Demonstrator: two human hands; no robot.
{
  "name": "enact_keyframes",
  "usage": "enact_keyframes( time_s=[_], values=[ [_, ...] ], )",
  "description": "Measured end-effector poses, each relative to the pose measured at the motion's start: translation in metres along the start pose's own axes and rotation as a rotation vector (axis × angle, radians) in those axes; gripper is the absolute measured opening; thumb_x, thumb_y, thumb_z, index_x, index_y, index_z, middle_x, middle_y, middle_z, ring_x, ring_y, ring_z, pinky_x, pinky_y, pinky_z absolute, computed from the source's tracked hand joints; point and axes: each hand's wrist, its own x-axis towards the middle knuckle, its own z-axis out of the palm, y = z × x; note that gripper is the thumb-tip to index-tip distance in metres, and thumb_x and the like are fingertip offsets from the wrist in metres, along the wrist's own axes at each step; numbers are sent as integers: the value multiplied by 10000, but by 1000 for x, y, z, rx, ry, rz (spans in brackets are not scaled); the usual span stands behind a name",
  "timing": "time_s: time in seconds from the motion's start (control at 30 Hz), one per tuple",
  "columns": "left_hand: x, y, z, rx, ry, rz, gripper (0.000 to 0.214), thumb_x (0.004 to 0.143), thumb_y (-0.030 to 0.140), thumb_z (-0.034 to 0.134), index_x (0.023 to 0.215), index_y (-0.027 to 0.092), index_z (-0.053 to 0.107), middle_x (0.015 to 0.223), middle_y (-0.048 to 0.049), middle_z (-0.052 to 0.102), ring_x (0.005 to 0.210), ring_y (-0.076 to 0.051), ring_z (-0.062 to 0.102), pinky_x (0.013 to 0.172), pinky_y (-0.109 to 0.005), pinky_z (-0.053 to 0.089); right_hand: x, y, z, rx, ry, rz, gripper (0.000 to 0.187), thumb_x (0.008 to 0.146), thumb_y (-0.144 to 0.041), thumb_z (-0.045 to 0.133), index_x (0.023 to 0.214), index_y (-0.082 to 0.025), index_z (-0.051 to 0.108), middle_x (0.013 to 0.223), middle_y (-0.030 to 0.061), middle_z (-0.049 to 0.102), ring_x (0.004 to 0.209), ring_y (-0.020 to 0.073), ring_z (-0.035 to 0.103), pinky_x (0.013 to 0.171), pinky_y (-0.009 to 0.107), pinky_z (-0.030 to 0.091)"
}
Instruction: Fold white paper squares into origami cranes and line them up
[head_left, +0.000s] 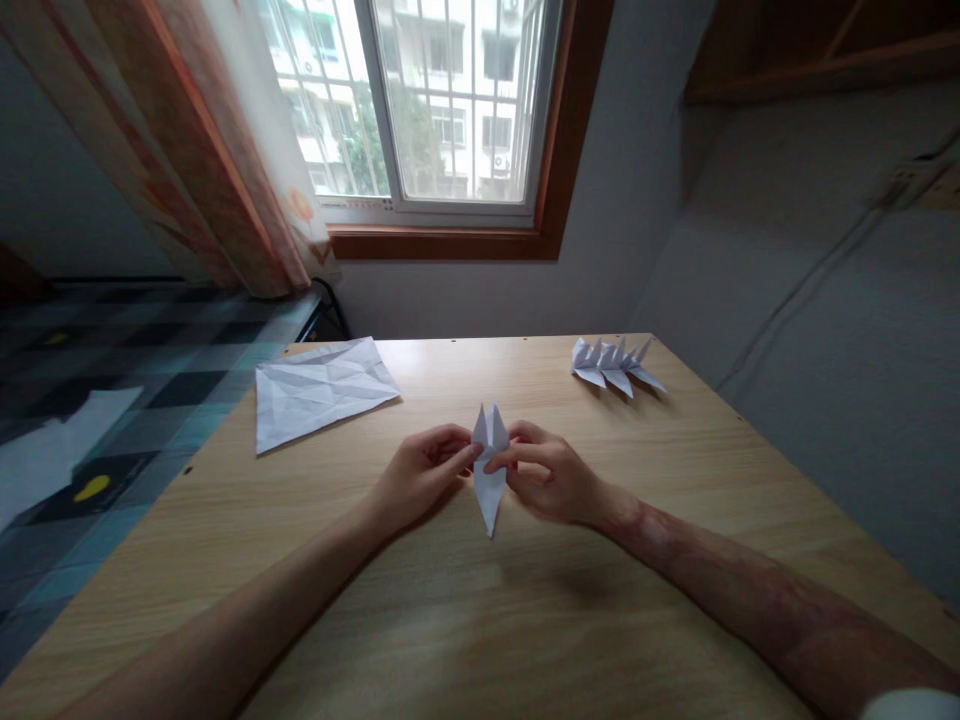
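A folded white origami paper [490, 485] is held just above the middle of the table. Two narrow points rise at its top and one long point aims down toward me. My left hand [429, 465] pinches its left edge between thumb and fingers. From the other side, my right hand [551, 470] grips it, with a finger across its front and the rest behind. The fingertips behind the paper are partly hidden.
On the wooden table [375, 620], a creased white paper sheet [326, 390] lies at the back left. Several folded paper pieces [615, 368] stand in a row at the back right. A bed with a checked cover [150, 350] and loose white paper [52, 450] adjoins the left.
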Motion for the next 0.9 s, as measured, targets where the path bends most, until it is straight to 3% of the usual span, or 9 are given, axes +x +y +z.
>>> enact_keyframes(
  time_s=[0.2, 0.37, 0.57, 0.67, 0.8, 0.9],
  values=[
    [0, -1, 0, -34, 23, -6, 340, 951, 466, 848, 1022, 137, 801, 966, -74, 844, 853, -183, 769, 742, -249, 597, 4, -8, -5, -5, -34, -7, 214, 1092, -205, 612, 1180, -227, 806, 1176, 115, 727, 1055, 237, 719, 947, 389, 605],
    [0, -2, 0, -39, 30, -1, 309, 952, 437, 857, 1013, 139, 805, 934, -68, 846, 839, -179, 778, 745, -251, 611, 1, 1, 0, -79, 43, -2, 188, 1080, -216, 661, 1240, -233, 758, 1071, 80, 737, 909, 206, 703, 873, 370, 595],
    [0, -2, -1, -77, -15, -10, 376, 853, 347, 958, 1111, 127, 798, 1058, -105, 869, 896, -206, 825, 798, -279, 666, -3, 6, 3, -133, 115, 41, 501, 1013, -251, 776, 1485, -249, 608, 1046, 48, 744, 860, 204, 701, 870, 381, 602],
    [-1, -2, -1, -69, -32, 5, 375, 872, 328, 944, 1152, 131, 789, 1085, -108, 871, 907, -205, 838, 817, -275, 673, -3, 7, 4, -114, 138, 66, 603, 992, -256, 803, 1542, -267, 557, 1067, 45, 747, 874, 208, 714, 876, 384, 617],
    [-1, -3, -1, -46, -32, 22, 363, 888, 339, 931, 1156, 140, 789, 1101, -113, 872, 988, -240, 848, 902, -318, 684, -2, 8, 4, -90, 152, 84, 815, 992, -251, 798, 1681, -287, 365, 1086, 40, 745, 917, 215, 729, 929, 402, 621],
    [-1, -3, 0, -31, -19, 21, 364, 885, 360, 931, 1144, 144, 793, 1098, -115, 873, 1006, -260, 849, 919, -351, 691, -1, 7, 4, -103, 167, 58, 792, 985, -243, 808, 1659, -279, 393, 1060, 28, 752, 912, 209, 734, 922, 387, 617]
  ],
)
